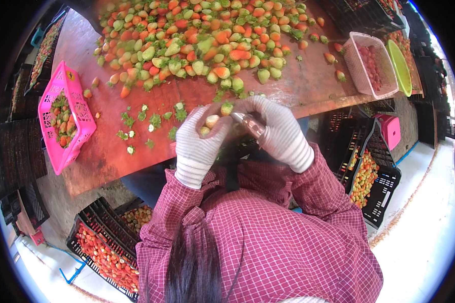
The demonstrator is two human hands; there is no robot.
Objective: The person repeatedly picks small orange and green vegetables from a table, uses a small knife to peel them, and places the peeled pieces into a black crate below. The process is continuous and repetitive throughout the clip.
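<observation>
My left hand (197,146), in a white striped knit glove, is curled around a pale strawberry (212,121), its cut top showing white. A second strawberry (204,131) sits lower in the same palm. My right hand (286,132), gloved alike, grips a small knife (253,125) whose metal blade points left. Between my fingertips is a greenish strawberry (226,108) with its leafy end up; which hand bears it I cannot tell. Cut-off strawberry caps (154,120) lie scattered on the reddish tabletop (113,163) left of my hands.
A big heap of red and green strawberries (193,41) covers the table's far part. At left stands a pink basket (84,117) of strawberries, at right a pale pink basket (349,68). Black crates (386,189) (94,212) with strawberries flank my body below the table edge.
</observation>
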